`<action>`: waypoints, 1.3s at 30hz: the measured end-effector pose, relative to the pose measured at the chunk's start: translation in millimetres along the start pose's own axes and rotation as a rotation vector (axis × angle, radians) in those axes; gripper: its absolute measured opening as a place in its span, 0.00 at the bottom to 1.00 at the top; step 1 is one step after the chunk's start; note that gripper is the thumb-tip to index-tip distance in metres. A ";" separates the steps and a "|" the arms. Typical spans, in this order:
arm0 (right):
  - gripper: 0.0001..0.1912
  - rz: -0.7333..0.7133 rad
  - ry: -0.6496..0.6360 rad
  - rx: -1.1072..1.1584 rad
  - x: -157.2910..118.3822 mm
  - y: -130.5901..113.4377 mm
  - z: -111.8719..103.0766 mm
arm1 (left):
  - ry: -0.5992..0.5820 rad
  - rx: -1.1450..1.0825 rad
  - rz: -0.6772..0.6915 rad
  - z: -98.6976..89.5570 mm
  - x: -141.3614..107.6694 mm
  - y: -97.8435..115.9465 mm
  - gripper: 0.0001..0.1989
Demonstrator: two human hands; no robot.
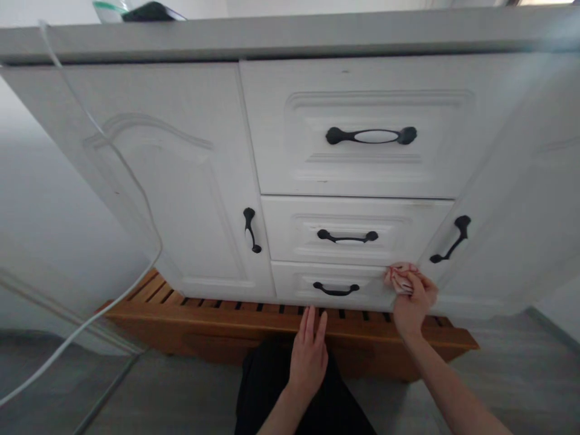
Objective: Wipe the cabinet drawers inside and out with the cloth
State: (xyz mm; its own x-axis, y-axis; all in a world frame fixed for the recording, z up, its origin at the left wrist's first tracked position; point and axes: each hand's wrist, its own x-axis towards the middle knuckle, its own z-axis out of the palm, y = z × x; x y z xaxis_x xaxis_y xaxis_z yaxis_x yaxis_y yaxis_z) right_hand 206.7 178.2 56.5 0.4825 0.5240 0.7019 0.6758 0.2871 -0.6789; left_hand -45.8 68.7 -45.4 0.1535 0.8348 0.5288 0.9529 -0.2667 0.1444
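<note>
A crumpled pink-and-white cloth [399,277] is bunched under the fingers of my right hand [414,302]. The hand presses it against the right end of the bottom drawer [294,279], close to the gap beside the right cabinet door [507,211]. My left hand [309,353] holds nothing; its fingers are stretched out at the edge of the slatted wooden bench [212,320], below the bottom drawer's dark handle [336,290].
A white cable [147,205] hangs from the countertop [281,33] across the left door [181,181] to the floor. Dark handles stick out from the doors and drawers. On the countertop lie a dark object [151,12] and a clear bag with a green edge [109,11].
</note>
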 end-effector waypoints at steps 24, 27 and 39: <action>0.19 -0.820 -1.158 -0.153 -143.7 -128.5 151.2 | -0.020 -0.243 -0.369 34.6 -79.7 -13.8 0.22; 0.14 -0.843 -1.178 -0.174 -152.7 -95.8 142.4 | -0.038 -0.281 -0.396 39.3 -83.0 -14.2 0.22; 0.20 -1.128 -0.719 -0.052 -99.4 -158.4 130.7 | -0.045 -0.392 -0.422 48.6 -81.8 -13.1 0.21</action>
State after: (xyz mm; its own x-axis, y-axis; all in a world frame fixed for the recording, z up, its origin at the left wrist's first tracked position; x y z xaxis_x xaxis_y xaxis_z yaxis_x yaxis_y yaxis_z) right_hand -21.2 185.4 66.1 -0.7371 0.3294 0.5900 0.5359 0.8169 0.2133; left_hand -58.1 27.3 -131.2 -0.1995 0.9250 0.3234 0.7673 -0.0578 0.6387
